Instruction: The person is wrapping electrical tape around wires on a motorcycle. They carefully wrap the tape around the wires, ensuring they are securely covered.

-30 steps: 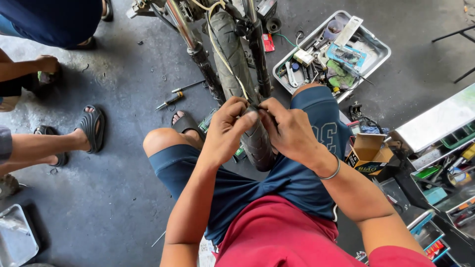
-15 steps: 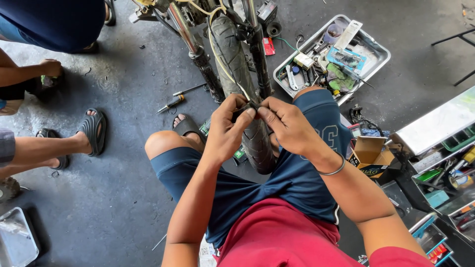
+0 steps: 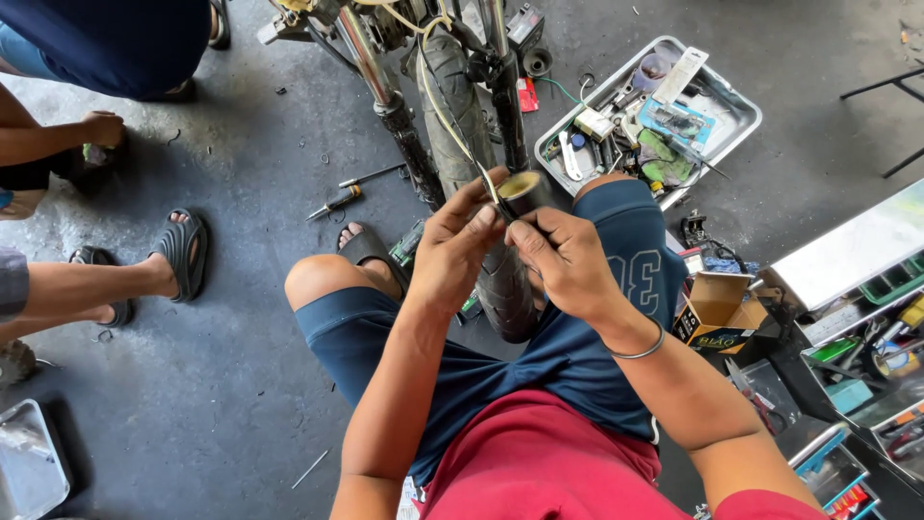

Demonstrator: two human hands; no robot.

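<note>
I sit on the floor with a motorcycle front wheel between my knees. My left hand and my right hand meet just above the tyre. Together they hold a roll of black tape with a yellowish core, and a pale cable runs from the bike down to my fingertips. The left fingers pinch at the cable and the tape's edge; the right hand grips the roll from below. The chrome fork tubes rise on either side of the wheel.
A metal tray of tools and small parts lies at the upper right. A screwdriver rests on the concrete left of the wheel. An open cardboard box and a toolbox stand at the right. Other people's sandalled feet are at the left.
My hands have lifted slightly off the tyre, and the tape roll with its yellowish core now shows between my fingers. The view has shifted a little.
</note>
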